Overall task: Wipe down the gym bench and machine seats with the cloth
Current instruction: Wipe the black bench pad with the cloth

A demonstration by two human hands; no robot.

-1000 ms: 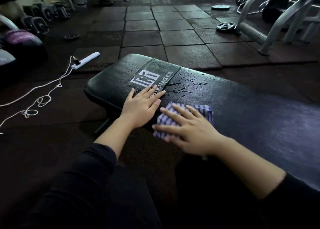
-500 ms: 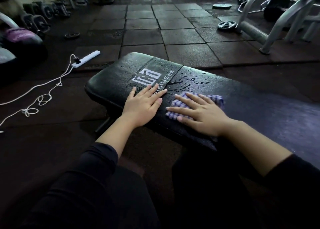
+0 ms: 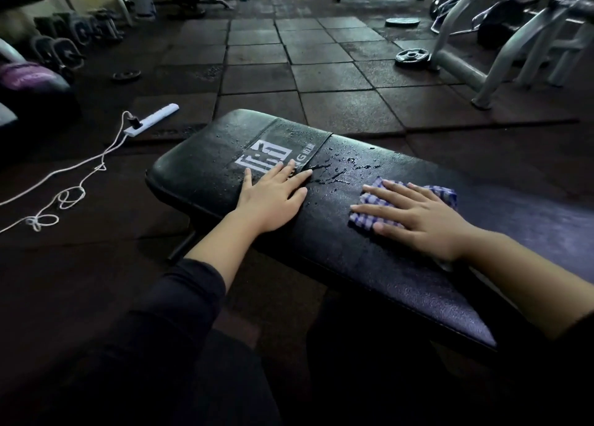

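Sliding rightward along bench (image 3: pixel 401 284): right hand (image 3: pixel 421 219), fingers flat, presses checkered cloth (image 3: pixel 369 215) onto pad, now well apart from left hand (image 3: pixel 273 197). Left hand stays flat, grasping nothing, beside logo. Droplets (image 3: pixel 334 173) between hands remain unwiped; return pass probably needed.

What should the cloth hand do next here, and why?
Probably slide the cloth left toward the left hand. The right hand presses it flat on the bench, while water droplets sit unwiped between the hands, near the logo.
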